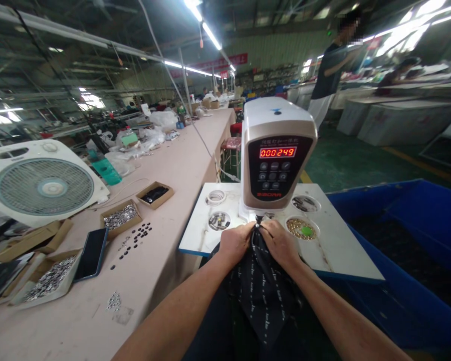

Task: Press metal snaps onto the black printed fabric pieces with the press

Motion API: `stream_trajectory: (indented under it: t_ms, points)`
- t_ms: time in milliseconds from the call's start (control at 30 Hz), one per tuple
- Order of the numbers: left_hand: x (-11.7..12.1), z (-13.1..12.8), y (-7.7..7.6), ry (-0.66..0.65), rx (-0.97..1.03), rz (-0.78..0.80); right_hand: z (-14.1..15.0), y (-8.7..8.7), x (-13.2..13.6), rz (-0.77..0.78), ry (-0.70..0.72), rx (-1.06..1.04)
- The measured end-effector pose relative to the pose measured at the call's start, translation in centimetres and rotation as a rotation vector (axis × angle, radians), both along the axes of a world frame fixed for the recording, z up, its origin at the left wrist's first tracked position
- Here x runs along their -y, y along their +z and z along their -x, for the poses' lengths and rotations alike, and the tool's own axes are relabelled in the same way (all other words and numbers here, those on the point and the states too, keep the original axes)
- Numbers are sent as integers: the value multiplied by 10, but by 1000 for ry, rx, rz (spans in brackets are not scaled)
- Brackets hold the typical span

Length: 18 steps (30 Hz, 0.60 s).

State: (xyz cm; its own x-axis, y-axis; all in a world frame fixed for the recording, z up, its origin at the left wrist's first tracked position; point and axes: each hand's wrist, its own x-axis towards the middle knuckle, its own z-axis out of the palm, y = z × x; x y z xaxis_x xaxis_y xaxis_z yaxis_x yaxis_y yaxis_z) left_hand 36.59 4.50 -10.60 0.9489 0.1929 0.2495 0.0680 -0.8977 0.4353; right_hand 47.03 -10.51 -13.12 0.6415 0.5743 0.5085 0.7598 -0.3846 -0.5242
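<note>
Dark fabric with a white printed pattern [261, 291] hangs down in front of me, its upper edge gathered beneath the head of a white snap-fastening machine [280, 120]. My left hand [237, 243] pinches the fabric from the left side, and my right hand [280, 240] pinches it from the right. Between the fingertips, a small shiny metal snap [257, 225] sits right under the machine's die. The machine's red display reads 000249. Around its base, a white work plate [199, 225] has round wells holding metal parts, including gold-coloured snaps [295, 226].
On the long table at left are a fan [47, 183], a phone [92, 254], cardboard boxes of metal snaps [120, 216] and loose black snaps [137, 235]. A blue bin [409, 210] stands at right. A person [328, 70] stands behind the machine.
</note>
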Motion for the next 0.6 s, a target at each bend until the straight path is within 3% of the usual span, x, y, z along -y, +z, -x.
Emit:
stream_trajectory:
  t_ms: [133,300,467,600]
  points:
    - [1,5,-2,27,38,120,4,6,4,-8,30,-2]
    - [2,23,7,12,61,206,20,16,10,-18,62,-9]
    - [8,68,19,-30,97,389,58,26,20,-93,135,-38]
    - [16,115,29,69,3,667,97,37,29,-115,209,-85]
